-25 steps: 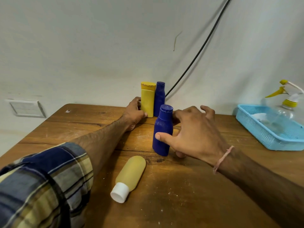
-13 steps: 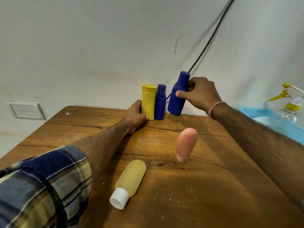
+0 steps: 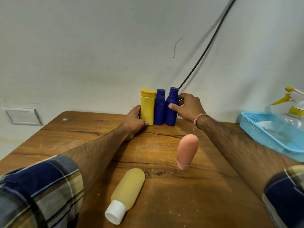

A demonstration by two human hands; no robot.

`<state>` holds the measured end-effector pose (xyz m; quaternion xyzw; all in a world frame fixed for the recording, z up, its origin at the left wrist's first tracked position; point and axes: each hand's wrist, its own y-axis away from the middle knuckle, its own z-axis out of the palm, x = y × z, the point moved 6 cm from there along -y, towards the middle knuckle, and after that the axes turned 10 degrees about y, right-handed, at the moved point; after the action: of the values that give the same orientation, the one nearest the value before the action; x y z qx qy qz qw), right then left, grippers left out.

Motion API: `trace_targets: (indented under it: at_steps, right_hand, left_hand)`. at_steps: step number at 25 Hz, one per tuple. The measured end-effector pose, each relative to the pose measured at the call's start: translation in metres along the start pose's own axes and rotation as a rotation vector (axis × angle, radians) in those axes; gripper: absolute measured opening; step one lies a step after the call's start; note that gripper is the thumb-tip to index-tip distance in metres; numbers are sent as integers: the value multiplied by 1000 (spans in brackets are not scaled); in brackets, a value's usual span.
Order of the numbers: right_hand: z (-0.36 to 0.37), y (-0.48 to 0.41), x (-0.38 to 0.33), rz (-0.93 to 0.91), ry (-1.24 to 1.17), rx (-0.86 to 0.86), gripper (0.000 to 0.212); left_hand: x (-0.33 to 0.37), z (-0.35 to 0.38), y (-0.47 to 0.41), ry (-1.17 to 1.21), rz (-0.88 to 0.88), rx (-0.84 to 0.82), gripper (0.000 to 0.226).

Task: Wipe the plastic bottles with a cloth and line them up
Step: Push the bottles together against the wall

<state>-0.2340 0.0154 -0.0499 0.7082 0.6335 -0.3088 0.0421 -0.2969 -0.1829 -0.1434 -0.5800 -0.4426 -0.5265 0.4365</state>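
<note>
At the upper centre of the frame, against the wall, a row of three is formed on the brown wooden table (image 3: 205,203): a flat yellow plastic bottle (image 3: 147,107), a first dark blue round plastic bottle (image 3: 159,107) and a second dark blue round plastic bottle (image 3: 171,111), all upright and touching side by side. The second blue bottle is gripped by the right hand (image 3: 189,106), thumb on its front and fingers curled behind. The left end of the row is steadied by the left hand (image 3: 134,122), which is wrapped round the base of the yellow bottle.

Two bottles are left out of line. A pink soft plastic tube (image 3: 187,151) is stood on its cap right of centre, leaning slightly, just below the right wrist. A translucent yellow plastic bottle with a white cap (image 3: 127,195) is laid on its side at lower centre, its long axis running from the cap at lower left up to the right. The pink tube is judged the nearer reach for the right hand.

No cloth can be made out with certainty.
</note>
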Motion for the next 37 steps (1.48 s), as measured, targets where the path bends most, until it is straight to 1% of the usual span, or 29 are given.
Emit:
trace_targets:
  at_steps: [9,13,15,17,19,21,24,26,28,32,35,37]
  right_hand:
    - [7,0,4,3,-18,-12,48]
    - [-1,9,8,17,-51,80,44]
    - [-2,17,4,-31,-83,62,41]
    - [4,24,-8,-91,-126,-31,41]
    - [10,27,-21,-157,-79,-81,42]
    - [15,24,-35,-204,-1,-66,43]
    - [22,17,-48,-219,49,-51,45]
    - [27,12,-53,-223,84,-56,45]
    - [31,7,-54,-206,82,-72,40]
    - [34,5,-51,-172,79,-64,34]
    - [34,7,-49,-166,84,-42,32]
    - [33,8,-47,-153,75,-42,31]
  left_hand:
    - [0,0,0,21,-12,-4,66]
    - [-1,-2,0,86,-60,28,59]
    - [-1,-3,0,135,-79,43,55]
    - [1,-4,3,159,-74,59,49]
    - [2,-6,6,180,-52,92,42]
    - [3,-9,9,217,-34,130,37]
    - [5,-14,12,265,-18,190,31]
    - [6,-17,15,282,-5,206,36]
    - [6,-18,15,297,1,210,42]
    - [8,-17,17,314,-5,203,33]
    - [8,-18,16,335,-16,194,43]
    - [7,-18,15,336,-15,187,44]
